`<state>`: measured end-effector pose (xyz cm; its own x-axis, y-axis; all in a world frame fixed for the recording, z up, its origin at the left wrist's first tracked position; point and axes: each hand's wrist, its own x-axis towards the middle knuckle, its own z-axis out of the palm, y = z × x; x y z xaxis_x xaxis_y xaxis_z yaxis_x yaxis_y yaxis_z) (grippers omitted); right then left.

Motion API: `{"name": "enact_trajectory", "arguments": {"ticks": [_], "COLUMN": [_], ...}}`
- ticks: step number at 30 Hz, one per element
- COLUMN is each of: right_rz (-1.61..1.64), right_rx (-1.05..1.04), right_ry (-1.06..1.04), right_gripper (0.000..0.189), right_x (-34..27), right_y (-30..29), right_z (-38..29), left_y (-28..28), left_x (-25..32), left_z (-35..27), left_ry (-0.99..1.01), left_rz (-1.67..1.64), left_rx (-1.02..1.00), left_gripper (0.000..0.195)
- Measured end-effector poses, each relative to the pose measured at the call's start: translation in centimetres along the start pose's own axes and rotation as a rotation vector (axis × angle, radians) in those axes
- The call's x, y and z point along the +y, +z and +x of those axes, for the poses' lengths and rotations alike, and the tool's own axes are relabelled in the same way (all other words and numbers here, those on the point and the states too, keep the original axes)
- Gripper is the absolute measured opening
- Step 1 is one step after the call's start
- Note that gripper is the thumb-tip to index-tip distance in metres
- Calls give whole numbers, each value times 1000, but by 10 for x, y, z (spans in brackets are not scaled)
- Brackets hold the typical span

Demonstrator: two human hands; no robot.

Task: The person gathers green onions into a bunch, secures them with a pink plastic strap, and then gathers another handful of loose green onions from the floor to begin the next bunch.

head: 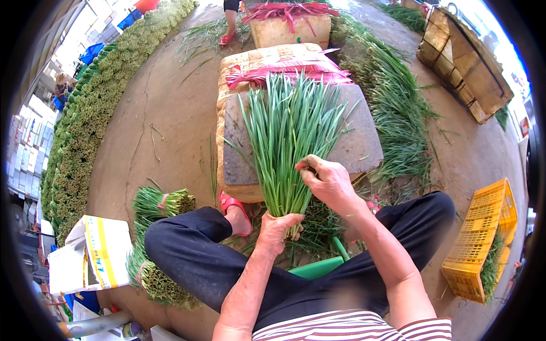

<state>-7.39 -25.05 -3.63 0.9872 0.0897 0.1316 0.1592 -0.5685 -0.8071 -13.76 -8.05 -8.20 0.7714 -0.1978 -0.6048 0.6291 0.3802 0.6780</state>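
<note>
My left hand (277, 231) is wrapped around the stem ends of a bunch of Chinese chives (290, 140). The green leaves fan out over a dark flat board (360, 115) set on a low block. My right hand (326, 179) is at the bunch's right edge, thumb and fingers curled close to the leaves. Whether a leaf is pinched there I cannot tell. Pink plastic strips (290, 72) lie across the far end of the block, just beyond the leaf tips.
Tied chive bundles (164, 202) stand by my left knee, near a white foam box (106, 251). Loose chives (392, 93) are heaped right of the block. A yellow crate (473, 243) is farther right. Bundles line the left (85, 162). Another person's leg (230, 23) shows ahead.
</note>
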Motion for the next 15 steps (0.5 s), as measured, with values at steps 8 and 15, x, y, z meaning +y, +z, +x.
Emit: {"name": "enact_trajectory", "arguments": {"ticks": [8,15], "right_rz": [-309,-403], "right_rx": [48,-108], "right_ry": [122,256], "right_gripper": [24,28], "right_x": [3,12], "right_y": [3,4], "right_z": [57,87], "left_y": [-1,2], "left_x": [-3,-6], "left_z": [1,3], "left_ry": [20,79], "left_rz": [35,55], "left_rx": [-4,10], "left_gripper": [30,33]}}
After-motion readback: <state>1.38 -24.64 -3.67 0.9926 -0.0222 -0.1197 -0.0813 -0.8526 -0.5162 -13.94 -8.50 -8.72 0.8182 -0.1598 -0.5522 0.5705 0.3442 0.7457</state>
